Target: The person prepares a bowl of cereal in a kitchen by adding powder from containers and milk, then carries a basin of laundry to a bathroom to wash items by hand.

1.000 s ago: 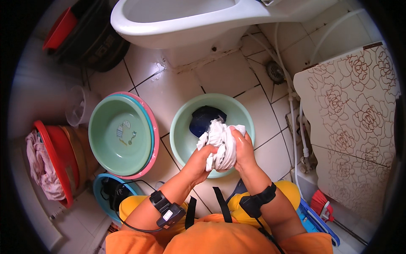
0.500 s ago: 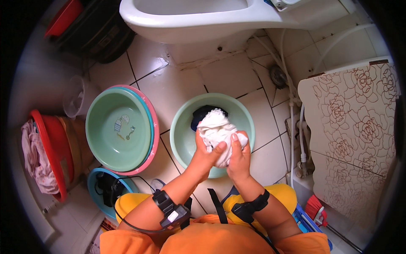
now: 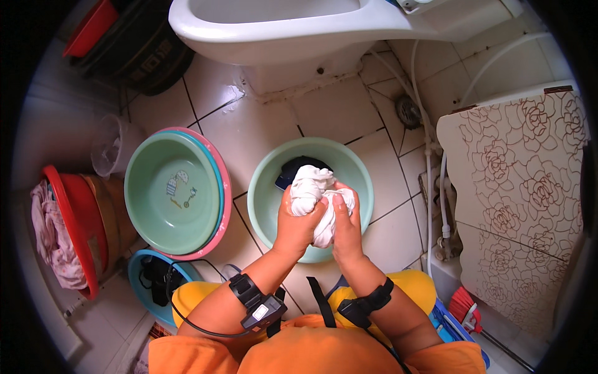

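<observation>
A bunched white cloth [image 3: 311, 187] is gripped between both my hands, above a pale green basin [image 3: 264, 218] on the tiled floor. My left hand [image 3: 295, 225] wraps round its left side. On the other side my right hand [image 3: 346, 223] presses it, thumb on top and fingers curled behind. Part of the cloth hangs down between my palms. A dark navy cloth [image 3: 288, 171] lies in the basin just beyond the white one. What kind of garment the white cloth is, I cannot make out.
Stacked green, blue and pink basins [image 3: 149, 212] stand to the left. Behind them sits a red tub [image 3: 75, 230] with pinkish cloth. A small blue basin [image 3: 140, 290] holds black items. The toilet [image 3: 261, 37] is ahead; a flower-patterned panel [image 3: 511, 206] and a red brush [image 3: 462, 305] are right.
The white cloth is squeezed into a tighter, more twisted bundle, with both my hands closer round it. The navy cloth stays in the basin.
</observation>
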